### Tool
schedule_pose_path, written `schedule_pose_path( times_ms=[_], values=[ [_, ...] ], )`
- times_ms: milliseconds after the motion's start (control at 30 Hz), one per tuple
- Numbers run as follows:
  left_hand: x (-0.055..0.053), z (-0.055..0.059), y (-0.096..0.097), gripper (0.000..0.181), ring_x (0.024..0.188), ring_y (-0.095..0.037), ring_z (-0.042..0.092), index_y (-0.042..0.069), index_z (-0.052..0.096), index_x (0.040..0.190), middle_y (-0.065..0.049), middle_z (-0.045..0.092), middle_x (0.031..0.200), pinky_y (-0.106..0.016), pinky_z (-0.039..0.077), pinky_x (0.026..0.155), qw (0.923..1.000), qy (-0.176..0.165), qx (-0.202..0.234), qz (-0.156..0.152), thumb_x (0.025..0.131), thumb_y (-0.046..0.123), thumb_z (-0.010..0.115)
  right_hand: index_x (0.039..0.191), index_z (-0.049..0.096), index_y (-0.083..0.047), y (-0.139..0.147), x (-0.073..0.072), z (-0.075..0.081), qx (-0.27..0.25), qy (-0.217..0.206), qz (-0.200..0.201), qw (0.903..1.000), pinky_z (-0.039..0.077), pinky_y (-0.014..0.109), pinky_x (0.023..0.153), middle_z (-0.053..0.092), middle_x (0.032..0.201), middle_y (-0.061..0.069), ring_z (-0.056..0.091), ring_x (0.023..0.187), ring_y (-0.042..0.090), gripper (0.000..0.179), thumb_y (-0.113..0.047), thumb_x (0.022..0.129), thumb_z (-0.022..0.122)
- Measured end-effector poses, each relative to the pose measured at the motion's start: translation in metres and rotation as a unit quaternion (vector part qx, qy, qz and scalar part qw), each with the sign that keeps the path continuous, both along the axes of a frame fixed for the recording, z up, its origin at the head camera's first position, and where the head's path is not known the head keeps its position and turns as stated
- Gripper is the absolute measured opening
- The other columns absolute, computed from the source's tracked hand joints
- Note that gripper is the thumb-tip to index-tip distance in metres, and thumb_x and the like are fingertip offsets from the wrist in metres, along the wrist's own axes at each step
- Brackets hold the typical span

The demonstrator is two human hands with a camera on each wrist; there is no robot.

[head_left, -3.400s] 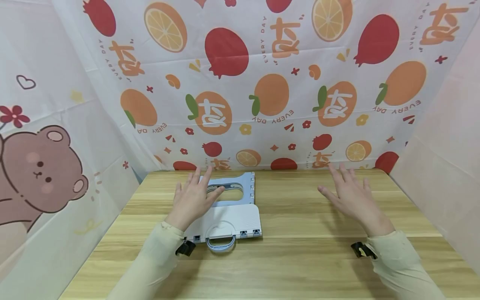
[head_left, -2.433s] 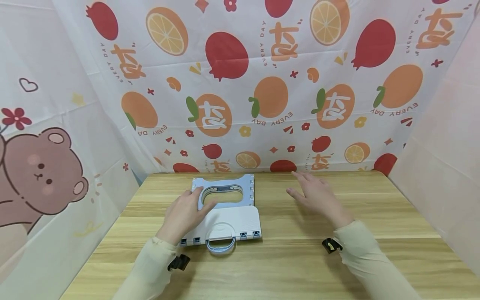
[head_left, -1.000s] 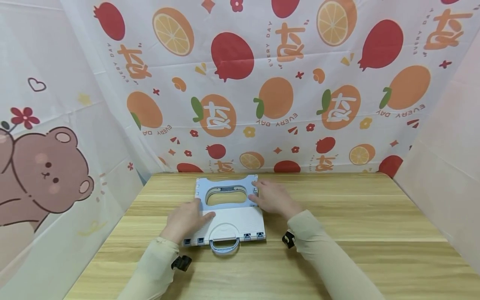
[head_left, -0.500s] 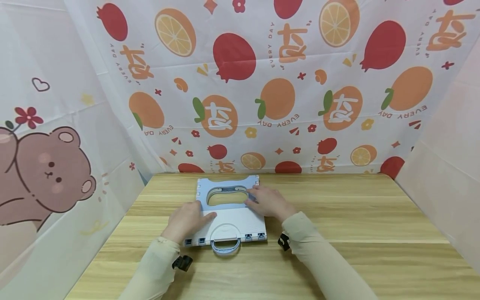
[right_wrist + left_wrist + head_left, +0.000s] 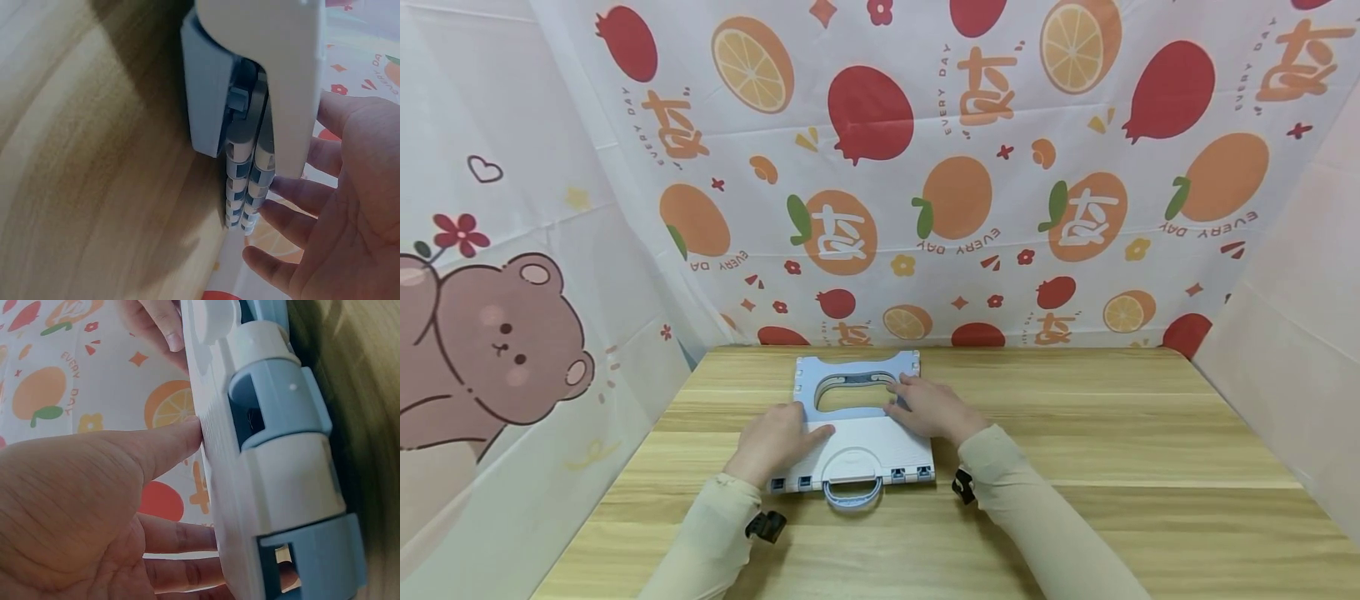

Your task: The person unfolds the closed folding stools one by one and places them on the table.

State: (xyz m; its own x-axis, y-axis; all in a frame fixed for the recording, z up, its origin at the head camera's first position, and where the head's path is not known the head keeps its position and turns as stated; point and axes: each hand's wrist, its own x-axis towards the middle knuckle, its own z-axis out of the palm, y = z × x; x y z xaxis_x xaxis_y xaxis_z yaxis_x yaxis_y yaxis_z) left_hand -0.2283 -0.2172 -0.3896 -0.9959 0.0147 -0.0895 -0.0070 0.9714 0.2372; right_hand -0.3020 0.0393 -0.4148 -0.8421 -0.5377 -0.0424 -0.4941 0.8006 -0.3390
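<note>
A folded plastic stool point(image 5: 880, 442), white in front and light blue behind, lies flat on the wooden table. An oval opening passes through its blue part, and a light blue carry handle point(image 5: 853, 502) sticks out at the near edge. My left hand point(image 5: 772, 437) grips its left side, thumb on the white panel and fingers past the edge. In the left wrist view, a fingertip point(image 5: 287, 575) shows through a hinge slot. My right hand point(image 5: 931, 408) rests on the right side, its fingers fairly straight and reaching toward the opening. In the right wrist view, stacked hinge knuckles point(image 5: 240, 187) line the stool's side.
The wooden table point(image 5: 1112, 450) extends to the right and in front of the stool. A fruit-print cloth point(image 5: 955, 200) hangs behind the table, and a cloth with a bear print point(image 5: 512, 350) hangs on the left. Black straps circle both wrists.
My right hand has come from the far right, moving left and down onto the stool, and slid slightly inward. My left hand has lowered onto the stool's left side. The stool stays in place.
</note>
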Motion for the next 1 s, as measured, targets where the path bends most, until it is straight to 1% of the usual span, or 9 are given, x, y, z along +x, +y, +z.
schedule_pose_path(
  times_ms=[200, 300, 367, 433, 500, 567, 833, 1000],
  values=[
    [0.000, 0.000, 0.000, 0.059, 0.076, -0.024, 0.058, -0.004, 0.070, 0.119, -0.013, 0.068, 0.092, -0.036, 0.047, 0.062, 1.0000, -0.002, -0.002, -0.003, 0.101, 0.053, 0.070, 0.160, 0.053, -0.015, 0.000, 0.002, -0.001, 0.007, -0.006, -0.005, 0.9999, 0.033, 0.059, 0.130, 0.035, 0.174, 0.015, 0.034, 0.162, 0.036, 0.056, -0.047, 0.114, 0.045],
    [-0.001, -0.001, 0.000, 0.060, 0.077, -0.025, 0.059, -0.004, 0.070, 0.120, -0.014, 0.070, 0.095, -0.038, 0.049, 0.064, 1.0000, -0.001, 0.000, -0.005, 0.101, 0.053, 0.070, 0.159, 0.054, -0.015, 0.000, 0.002, -0.002, 0.014, -0.005, -0.007, 0.9999, 0.034, 0.057, 0.130, 0.035, 0.174, 0.016, 0.035, 0.162, 0.036, 0.056, -0.047, 0.115, 0.045],
    [-0.001, -0.001, -0.001, 0.063, 0.082, -0.026, 0.063, -0.005, 0.069, 0.125, -0.018, 0.073, 0.104, -0.042, 0.055, 0.068, 1.0000, 0.002, -0.001, -0.009, 0.102, 0.053, 0.069, 0.159, 0.053, -0.014, 0.001, 0.003, -0.003, 0.018, -0.006, -0.008, 0.9998, 0.033, 0.058, 0.130, 0.035, 0.174, 0.016, 0.035, 0.162, 0.036, 0.056, -0.047, 0.115, 0.044],
    [-0.002, -0.002, -0.001, 0.066, 0.091, -0.030, 0.068, -0.007, 0.067, 0.131, -0.024, 0.074, 0.117, -0.049, 0.060, 0.077, 0.9999, 0.005, -0.002, -0.014, 0.102, 0.053, 0.069, 0.160, 0.052, -0.014, 0.002, 0.003, -0.004, 0.025, -0.004, -0.008, 0.9996, 0.034, 0.058, 0.130, 0.035, 0.174, 0.017, 0.035, 0.162, 0.037, 0.056, -0.047, 0.115, 0.044],
    [-0.002, -0.003, -0.001, 0.070, 0.103, -0.034, 0.071, -0.008, 0.064, 0.138, -0.028, 0.071, 0.129, -0.056, 0.061, 0.087, 0.9998, 0.008, -0.002, -0.018, 0.102, 0.053, 0.069, 0.161, 0.051, -0.015, 0.003, 0.005, -0.004, 0.033, -0.003, -0.009, 0.9994, 0.033, 0.058, 0.130, 0.036, 0.174, 0.017, 0.035, 0.162, 0.036, 0.056, -0.047, 0.115, 0.043],
    [-0.002, -0.004, 0.000, 0.072, 0.113, -0.039, 0.071, -0.008, 0.061, 0.142, -0.030, 0.068, 0.137, -0.060, 0.060, 0.094, 0.9997, 0.010, -0.001, -0.022, 0.102, 0.052, 0.069, 0.161, 0.051, -0.015, 0.005, 0.007, -0.003, 0.038, -0.002, -0.010, 0.9992, 0.033, 0.060, 0.130, 0.036, 0.173, 0.016, 0.036, 0.161, 0.036, 0.057, -0.048, 0.115, 0.043],
    [-0.004, -0.006, 0.005, 0.074, 0.124, -0.043, 0.068, -0.008, 0.057, 0.147, -0.031, 0.065, 0.143, -0.062, 0.058, 0.101, 0.9997, 0.015, 0.006, -0.021, 0.102, 0.050, 0.070, 0.161, 0.051, -0.016, 0.015, 0.017, 0.004, 0.051, -0.002, -0.017, 0.9986, 0.031, 0.064, 0.129, 0.039, 0.172, 0.015, 0.039, 0.160, 0.037, 0.057, -0.049, 0.115, 0.044],
    [-0.003, -0.008, 0.007, 0.075, 0.125, -0.044, 0.067, -0.007, 0.056, 0.149, -0.031, 0.064, 0.144, -0.063, 0.056, 0.104, 0.9995, 0.020, 0.014, -0.018, 0.102, 0.049, 0.070, 0.158, 0.055, -0.015, 0.020, 0.023, 0.006, 0.053, 0.000, -0.019, 0.9984, 0.031, 0.064, 0.129, 0.043, 0.170, 0.015, 0.041, 0.159, 0.036, 0.055, -0.047, 0.114, 0.046]
  ],
)
